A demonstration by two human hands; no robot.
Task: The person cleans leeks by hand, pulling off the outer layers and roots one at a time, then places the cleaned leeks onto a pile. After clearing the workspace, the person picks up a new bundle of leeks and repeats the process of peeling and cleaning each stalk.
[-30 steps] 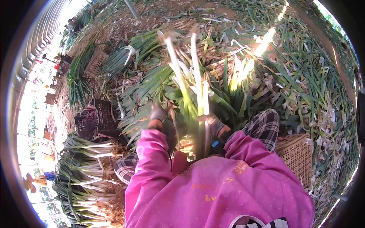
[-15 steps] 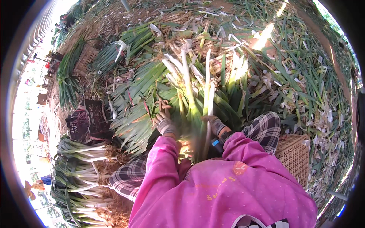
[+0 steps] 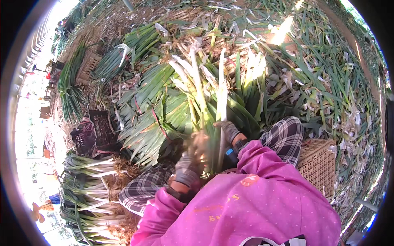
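Note:
My right hand (image 3: 230, 132), in a grey glove with bare fingertips, is closed round leek stalks (image 3: 222, 100) that stand upright in front of my body, white ends away from me. My left hand (image 3: 189, 166), gloved the same way, is close to my body beside the lower green part of these leeks; motion smears its fingers, so what they touch is unclear. Just beyond my hands more leeks (image 3: 199, 88) lie with white stalks pointing away. To their left spreads a fan of broad green leek leaves (image 3: 147, 115).
Leeks with roots (image 3: 92, 184) lie stacked at my left. Dark crates (image 3: 100, 127) stand beyond them. A tan plastic crate (image 3: 318, 164) is by my right knee. Leek bundles (image 3: 139, 43) lie far left, near another crate (image 3: 88, 65). Leaf scraps (image 3: 328, 82) cover the ground at right.
My left hand has come off the leaf pile and moved back toward my body, next to the upright leeks. My right hand stays at the stalks, slightly further left.

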